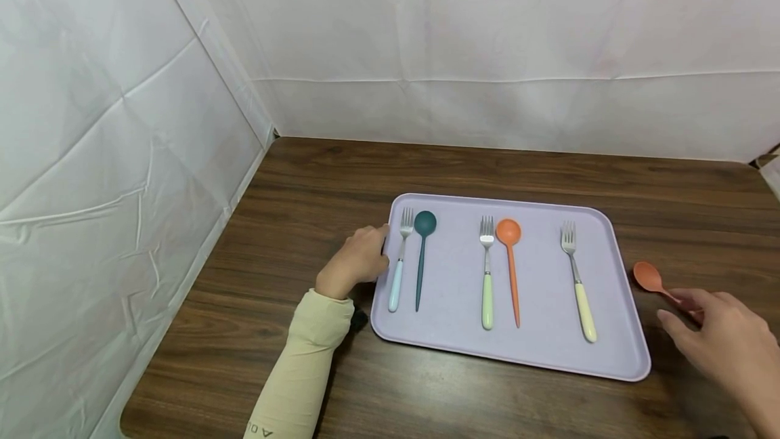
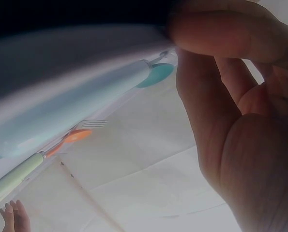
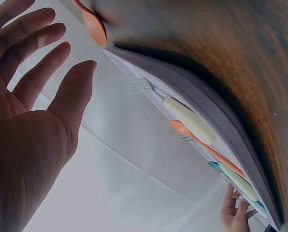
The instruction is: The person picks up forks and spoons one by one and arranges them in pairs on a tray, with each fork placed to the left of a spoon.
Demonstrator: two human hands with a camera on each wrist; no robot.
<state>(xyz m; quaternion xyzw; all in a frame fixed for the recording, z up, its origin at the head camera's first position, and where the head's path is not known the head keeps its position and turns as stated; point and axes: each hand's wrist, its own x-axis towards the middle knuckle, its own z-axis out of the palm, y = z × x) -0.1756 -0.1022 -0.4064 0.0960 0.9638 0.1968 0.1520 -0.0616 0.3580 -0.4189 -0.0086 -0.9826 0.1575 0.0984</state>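
Note:
A lavender tray lies on the table. My left hand is at its left rim; in the left wrist view the thumb and a finger come together on the tray's edge. Nearest that hand on the tray are a fork with a pale blue handle and a dark teal spoon. Off the tray's right side lies a coral spoon, its handle partly covered by my right hand in the head view. The right wrist view shows that hand's fingers spread, holding nothing, with the spoon beyond them.
Mid-tray lie a fork with a light green handle and an orange spoon. A fork with a pale yellow handle is toward the tray's right. White sheeting hangs behind and left of the dark wooden table.

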